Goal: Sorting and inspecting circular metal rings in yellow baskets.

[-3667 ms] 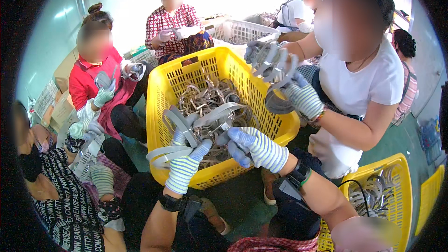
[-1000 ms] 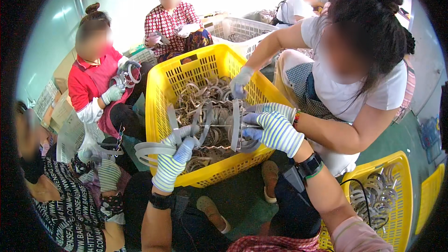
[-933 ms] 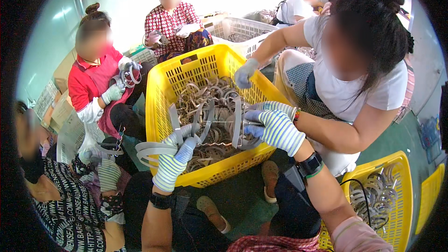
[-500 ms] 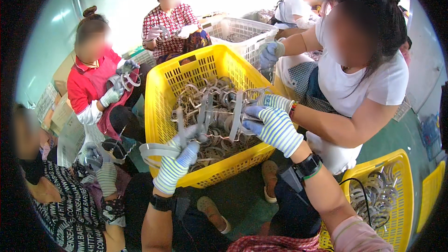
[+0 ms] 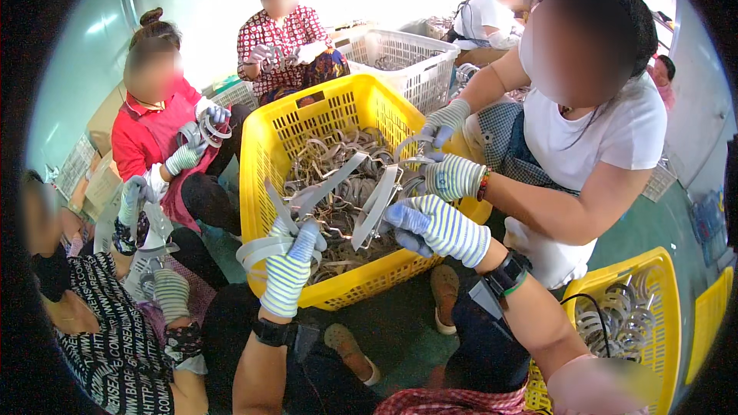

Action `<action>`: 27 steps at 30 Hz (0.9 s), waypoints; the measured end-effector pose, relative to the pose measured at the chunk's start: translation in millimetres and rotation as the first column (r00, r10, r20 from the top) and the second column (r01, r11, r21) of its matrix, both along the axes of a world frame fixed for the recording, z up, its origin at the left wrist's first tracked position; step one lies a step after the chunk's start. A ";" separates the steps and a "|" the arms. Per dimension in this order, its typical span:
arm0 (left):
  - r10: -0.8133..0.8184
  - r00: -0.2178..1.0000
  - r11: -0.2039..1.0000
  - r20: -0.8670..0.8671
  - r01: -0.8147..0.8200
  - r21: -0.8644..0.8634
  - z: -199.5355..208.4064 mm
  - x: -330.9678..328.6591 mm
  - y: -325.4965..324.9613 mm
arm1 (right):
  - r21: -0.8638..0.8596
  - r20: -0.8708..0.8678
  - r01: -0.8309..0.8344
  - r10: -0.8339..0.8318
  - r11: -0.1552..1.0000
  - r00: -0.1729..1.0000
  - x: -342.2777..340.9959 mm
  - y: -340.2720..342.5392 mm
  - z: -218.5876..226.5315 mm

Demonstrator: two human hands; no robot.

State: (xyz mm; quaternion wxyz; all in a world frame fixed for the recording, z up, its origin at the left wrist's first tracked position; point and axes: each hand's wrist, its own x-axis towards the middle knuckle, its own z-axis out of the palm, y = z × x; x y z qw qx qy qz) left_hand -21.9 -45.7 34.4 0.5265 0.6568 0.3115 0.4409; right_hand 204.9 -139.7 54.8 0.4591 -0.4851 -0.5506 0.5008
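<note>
Over the near part of a large yellow crate (image 5: 254,146), my left hand (image 5: 288,269), in a striped glove with blue fingertips, is closed round several curved grey bands (image 5: 265,250). Some bands loop out to its left and others rise above it. My right hand (image 5: 442,230), gloved alike, is closed at the edge of a wide grey band (image 5: 377,204) with thin wire along it; its fingertips are partly hidden. Another grey band (image 5: 334,183) slants between my hands. Beneath them, the crate holds a tangled heap of similar bands (image 5: 346,150).
A co-worker's gloved hands (image 5: 453,177) reach over the crate's right side with bands. Other co-workers sit left and behind. A second yellow crate (image 5: 669,292) of bands stands at lower right, a white crate (image 5: 438,61) at the back.
The wide band at my right hand has tilted and shifted left; my right hand has moved slightly left and down. The right co-worker's far hand has come down to the crate.
</note>
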 end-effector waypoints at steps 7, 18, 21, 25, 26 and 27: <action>-0.066 0.997 0.995 -0.037 0.068 0.069 -20.0 11.5 -1.9 | -0.163 -0.390 -0.005 -0.060 0.987 0.919 -11.0 7.8 -14.1; 0.308 0.913 0.690 -0.269 -0.020 0.724 -6.3 10.9 -5.5 | -0.124 -0.300 0.041 -0.077 0.991 0.951 -13.6 6.1 -12.5; 0.301 0.919 0.752 -0.256 -0.063 0.657 -0.4 12.5 -8.7 | -0.143 -0.352 0.018 -0.068 0.989 0.934 -11.3 7.2 -10.5; 0.321 0.917 0.686 -0.237 -0.053 0.725 -2.0 10.3 -6.2 | 0.020 -0.089 0.187 -0.184 0.982 0.979 -15.1 10.2 -9.8; 0.320 0.912 0.681 -0.256 -0.034 0.732 -2.4 8.6 -5.8 | 0.107 -0.056 0.240 -0.235 0.965 0.970 -16.6 11.3 -11.3; 0.315 0.909 0.675 -0.273 -0.013 0.738 -2.5 8.9 -5.9 | 0.107 -0.055 0.243 -0.238 0.964 0.970 -16.5 11.8 -12.2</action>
